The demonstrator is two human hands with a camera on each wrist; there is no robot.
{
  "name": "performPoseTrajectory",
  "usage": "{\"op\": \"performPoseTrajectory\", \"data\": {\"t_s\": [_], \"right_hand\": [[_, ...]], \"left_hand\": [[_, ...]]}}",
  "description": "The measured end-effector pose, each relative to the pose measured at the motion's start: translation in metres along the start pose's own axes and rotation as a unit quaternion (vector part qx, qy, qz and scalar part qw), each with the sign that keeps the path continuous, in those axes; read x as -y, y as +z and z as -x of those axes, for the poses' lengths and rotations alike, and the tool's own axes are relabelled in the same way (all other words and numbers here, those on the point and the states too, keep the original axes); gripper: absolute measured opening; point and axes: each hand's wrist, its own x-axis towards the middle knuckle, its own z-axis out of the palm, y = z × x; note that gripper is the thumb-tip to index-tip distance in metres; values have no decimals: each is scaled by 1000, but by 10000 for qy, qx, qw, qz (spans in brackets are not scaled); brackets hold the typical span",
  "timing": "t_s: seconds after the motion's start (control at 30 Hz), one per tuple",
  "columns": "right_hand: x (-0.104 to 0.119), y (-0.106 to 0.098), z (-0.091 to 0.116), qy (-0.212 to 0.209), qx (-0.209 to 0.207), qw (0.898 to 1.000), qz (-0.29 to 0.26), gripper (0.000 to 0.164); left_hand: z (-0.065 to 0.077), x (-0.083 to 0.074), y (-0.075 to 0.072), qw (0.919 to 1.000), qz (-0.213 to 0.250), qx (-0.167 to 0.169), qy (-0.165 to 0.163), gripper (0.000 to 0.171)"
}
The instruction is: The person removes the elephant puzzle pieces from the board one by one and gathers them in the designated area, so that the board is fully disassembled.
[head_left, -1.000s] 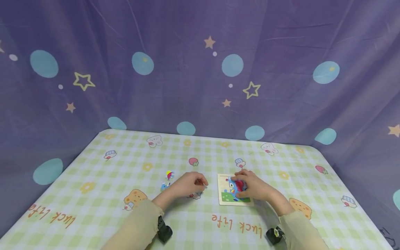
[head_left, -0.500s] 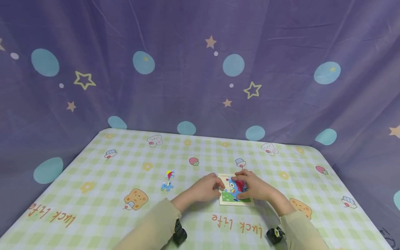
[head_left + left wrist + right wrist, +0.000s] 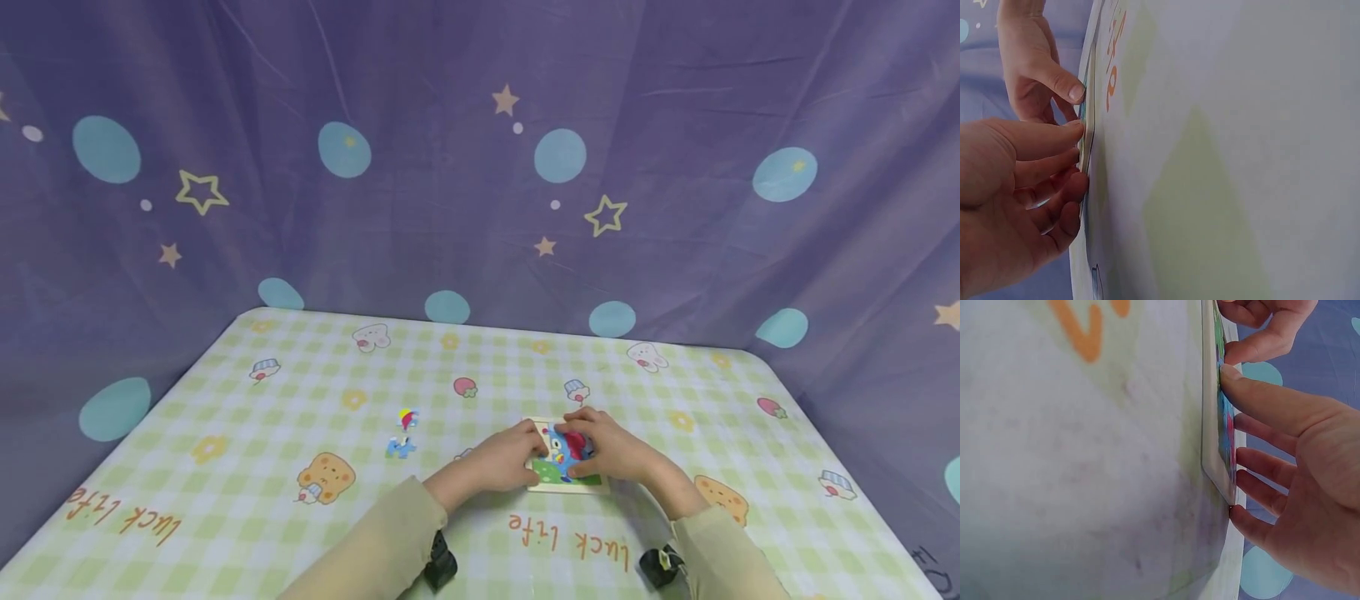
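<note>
- Clock directions taken from the centre of the puzzle board, with 12 o'clock toward the curtain.
- Lying flat on the surface, between the left hand and the right hand: the board, likely put there for easy reach from both sides. Showing inside the pale rim: a blue figure with a red patch, plus green ground toward 7 o'clock.
- At 3 o'clock, the right hand, spread across the board rather than closed: thumb toward 6 o'clock, fingers toward 12 o'clock. Probably spread so to steady the board and keep the parts inside from shifting.
- In the right wrist view, thumb tip at the near edge, little finger by the corner, perhaps as a brace against sliding.
- At 9 o'clock, the left hand, fingers bent, thumb and fingertips at the board's edge, perhaps for fine work by the rim. Cannot tell if pinching a piece there; too hidden by the fingers.
- Well apart at 9 o'clock, 2 loose pieces near each other: a yellow and red piece and, on its 6 o'clock side, a blue piece. Presumably laid there to stay within left-hand reach without covering the design.
- Strapped at each wrist, a black device, clear of the fingers.
</note>
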Motion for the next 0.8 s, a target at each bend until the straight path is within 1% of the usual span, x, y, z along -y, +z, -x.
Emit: {"op": "performPoseTrajectory", "data": {"t_s": [0.13,0.43,0.63,0.8], "right_hand": [[0,0,0,-12,9,10000,34,63],[-2,0,-2,-26,9,10000,64,62],[-2,1,-2,-39,-18,9999,92,62],[-1,0,-2,-18,-11,9999,105,62]], "left_hand": [[0,0,0,10000,-12,-17,3,30],[-2,-1,0,9999,20,-50,-96,29],[-4,1,2,9995,219,-120,-174,30],[-5,3,2,9992,336,-148,-171,30]]}}
